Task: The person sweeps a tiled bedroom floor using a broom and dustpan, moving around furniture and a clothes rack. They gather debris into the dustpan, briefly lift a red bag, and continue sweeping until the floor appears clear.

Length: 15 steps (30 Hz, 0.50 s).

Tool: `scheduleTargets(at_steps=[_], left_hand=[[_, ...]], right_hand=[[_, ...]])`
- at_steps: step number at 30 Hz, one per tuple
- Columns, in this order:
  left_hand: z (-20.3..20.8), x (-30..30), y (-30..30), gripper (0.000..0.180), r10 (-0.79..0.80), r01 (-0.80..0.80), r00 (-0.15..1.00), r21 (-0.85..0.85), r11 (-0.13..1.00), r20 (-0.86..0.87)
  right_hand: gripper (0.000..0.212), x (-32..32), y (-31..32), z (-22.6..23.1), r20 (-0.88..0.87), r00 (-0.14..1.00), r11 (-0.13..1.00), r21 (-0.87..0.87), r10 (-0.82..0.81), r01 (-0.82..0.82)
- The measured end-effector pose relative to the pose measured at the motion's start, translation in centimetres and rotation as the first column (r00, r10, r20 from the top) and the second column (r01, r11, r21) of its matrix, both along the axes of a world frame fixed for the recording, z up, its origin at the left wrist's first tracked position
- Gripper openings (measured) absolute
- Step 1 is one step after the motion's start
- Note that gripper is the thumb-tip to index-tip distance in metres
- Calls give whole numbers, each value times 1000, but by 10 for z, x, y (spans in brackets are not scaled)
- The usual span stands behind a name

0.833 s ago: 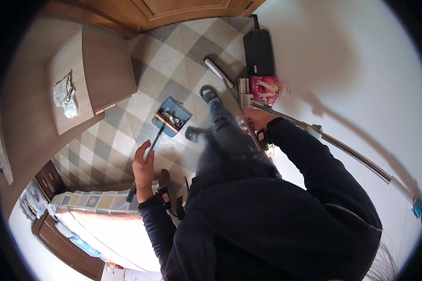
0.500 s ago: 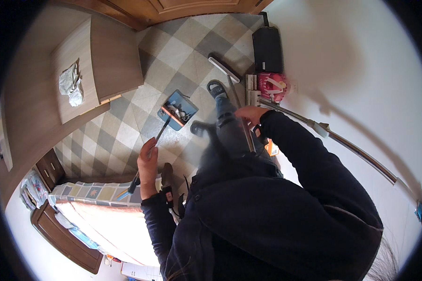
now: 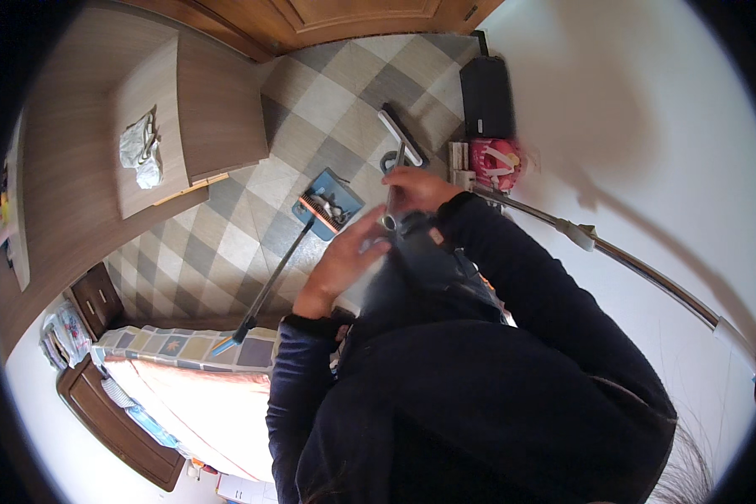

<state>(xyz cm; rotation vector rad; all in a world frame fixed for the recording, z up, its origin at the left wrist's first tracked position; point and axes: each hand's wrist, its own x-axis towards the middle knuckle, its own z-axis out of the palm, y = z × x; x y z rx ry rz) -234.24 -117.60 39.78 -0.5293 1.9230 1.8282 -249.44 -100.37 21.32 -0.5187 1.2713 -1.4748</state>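
Observation:
My right hand (image 3: 420, 188) is closed around the metal pole of a long-handled floor tool with a white-and-dark bar head (image 3: 401, 136); whether it is a mop or a squeegee I cannot tell. The pole's upper end points up at me between my hands. My left hand (image 3: 342, 259) is beside that end, its fingers apart and slightly blurred, holding nothing. Left of the tool stands a blue dustpan (image 3: 353, 207) with dark and pale litter in it. An orange-bristled broom (image 3: 270, 281) rests with its head in the dustpan, its handle leaning toward the bed.
A wooden cabinet (image 3: 218, 118) with a white cloth (image 3: 141, 151) is at left. The patterned bed cover (image 3: 164, 346) lies lower left. Along the right wall are a black case (image 3: 486, 97), a pink bag (image 3: 494, 163) and a slanting metal pole (image 3: 655, 281). A wooden door (image 3: 353, 18) is at the top.
My left hand has let go of the broom handle and moved right, to the pole's upper end. My right hand has shifted left with the pole, which now tilts up toward me.

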Motion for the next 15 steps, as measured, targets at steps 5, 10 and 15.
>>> scheduleTargets(at_steps=[5,10,15], left_hand=[[12,-44,0,44,27,-60,980,-160,985,-198],[23,-38,-42,38,-22,-181,930,-511,840,-367],[35,68,-119,29,394,-564,817,-728,391,-421]], right_hand=[[33,2,-38,49,625,717,951,209,-308,227],[19,-35,-13,91,-693,719,998,2,-50,71],[16,-59,44,127,-533,819,959,47,-212,279]])
